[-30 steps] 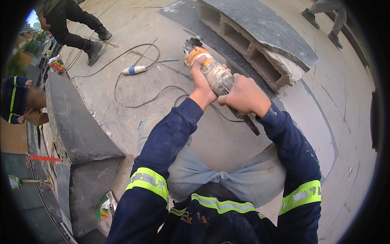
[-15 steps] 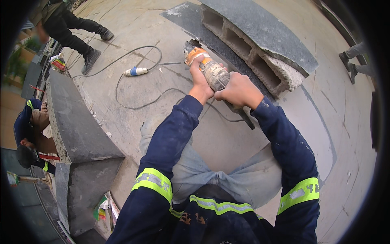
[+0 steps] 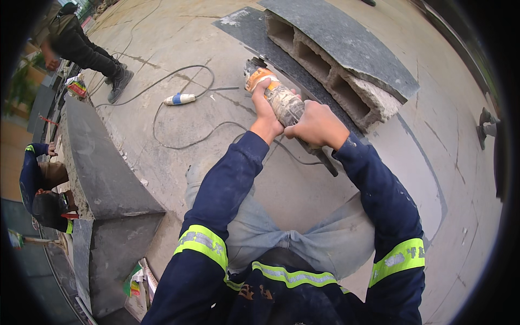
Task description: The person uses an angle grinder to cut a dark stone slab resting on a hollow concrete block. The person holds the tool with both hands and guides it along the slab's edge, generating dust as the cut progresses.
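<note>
Both hands are gripping an angle grinder [image 3: 276, 95]. The left hand [image 3: 266, 114] is wrapping the forward part of the body, fingers curled tight around it just behind the orange head. The right hand [image 3: 317, 125] is closing over the rear of the body, fingers pressed around it. The grinder is lying lengthwise through both grips, its head projecting beyond the left hand and sitting at the edge of a dark stone slab [image 3: 303, 76]. The casing is looking dust-caked, grey-white with orange showing. A black cable [image 3: 179, 103] is trailing across the concrete ground [image 3: 162, 49] left of the grip.
</note>
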### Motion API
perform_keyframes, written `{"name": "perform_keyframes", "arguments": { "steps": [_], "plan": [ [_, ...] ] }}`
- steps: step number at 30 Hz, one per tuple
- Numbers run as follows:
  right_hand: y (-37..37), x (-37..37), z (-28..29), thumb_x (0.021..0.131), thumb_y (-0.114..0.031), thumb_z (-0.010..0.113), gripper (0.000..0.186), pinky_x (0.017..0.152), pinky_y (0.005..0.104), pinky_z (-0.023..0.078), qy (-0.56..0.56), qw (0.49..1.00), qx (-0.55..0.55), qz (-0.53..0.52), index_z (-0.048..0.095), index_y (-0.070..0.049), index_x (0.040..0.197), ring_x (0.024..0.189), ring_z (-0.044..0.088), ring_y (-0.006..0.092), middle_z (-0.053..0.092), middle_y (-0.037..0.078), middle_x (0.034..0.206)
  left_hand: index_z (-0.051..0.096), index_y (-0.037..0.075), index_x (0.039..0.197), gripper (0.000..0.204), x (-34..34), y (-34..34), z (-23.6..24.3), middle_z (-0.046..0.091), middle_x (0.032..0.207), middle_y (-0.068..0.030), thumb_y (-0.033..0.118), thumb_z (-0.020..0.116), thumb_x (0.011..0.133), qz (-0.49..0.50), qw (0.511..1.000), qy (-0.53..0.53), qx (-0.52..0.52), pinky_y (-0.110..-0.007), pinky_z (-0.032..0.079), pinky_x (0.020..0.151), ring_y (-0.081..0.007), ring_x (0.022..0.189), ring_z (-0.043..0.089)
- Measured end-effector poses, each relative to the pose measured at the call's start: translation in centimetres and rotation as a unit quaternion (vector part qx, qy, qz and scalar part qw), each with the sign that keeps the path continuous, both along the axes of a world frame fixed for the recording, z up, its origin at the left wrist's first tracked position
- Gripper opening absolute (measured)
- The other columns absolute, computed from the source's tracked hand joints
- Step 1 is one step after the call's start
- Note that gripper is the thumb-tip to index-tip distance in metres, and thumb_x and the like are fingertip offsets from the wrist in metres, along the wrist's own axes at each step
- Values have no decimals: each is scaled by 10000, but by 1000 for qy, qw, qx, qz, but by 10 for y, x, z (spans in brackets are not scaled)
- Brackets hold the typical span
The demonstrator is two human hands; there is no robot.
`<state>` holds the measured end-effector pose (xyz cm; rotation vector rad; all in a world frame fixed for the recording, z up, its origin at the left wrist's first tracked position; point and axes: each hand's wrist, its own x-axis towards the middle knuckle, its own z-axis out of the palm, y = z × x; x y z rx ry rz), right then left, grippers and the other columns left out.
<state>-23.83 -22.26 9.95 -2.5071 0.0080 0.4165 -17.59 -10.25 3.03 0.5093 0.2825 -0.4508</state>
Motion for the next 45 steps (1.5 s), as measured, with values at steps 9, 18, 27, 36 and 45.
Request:
{"name": "perform_keyframes", "arguments": {
  "steps": [9,18,27,36,45],
  "plan": [
    [-4,-20,7,568,-390,744,618,753,364,504,-11,1000,-10,2,578,108,894,829,638,367,634,255,847,436,31,1031,540,-20,-2,7,553,848,-131,476,565,753,-26,1000,-5,-5,-415,532,691,-289,776,594],
    [-8,-38,10,566,-382,741,632,754,367,511,-19,1000,-17,-11,575,118,915,832,642,377,638,262,851,443,28,1024,552,-36,-6,10,550,862,-125,492,565,750,-47,999,1,-27,-414,525,711,-283,799,588],
    [-9,-52,17,570,-369,731,611,746,374,519,-30,999,-23,-21,577,124,895,819,645,386,636,276,826,433,34,1033,560,-47,-10,11,532,878,-126,509,553,761,-57,998,6,-41,-408,525,723,-285,817,578],
    [-11,-60,20,571,-357,724,597,737,387,509,-17,999,-18,-29,551,121,882,810,629,405,619,288,824,463,31,1001,553,-56,-13,15,564,836,-119,498,586,732,-49,998,24,-31,-414,520,712,-281,775,595],
    [-14,-67,22,571,-347,732,592,733,390,511,-23,999,-11,-37,547,135,862,806,634,406,612,305,809,459,29,1010,585,-61,-16,14,559,845,-120,519,593,721,-56,998,26,-31,-415,519,706,-279,782,591]
  ]
}}
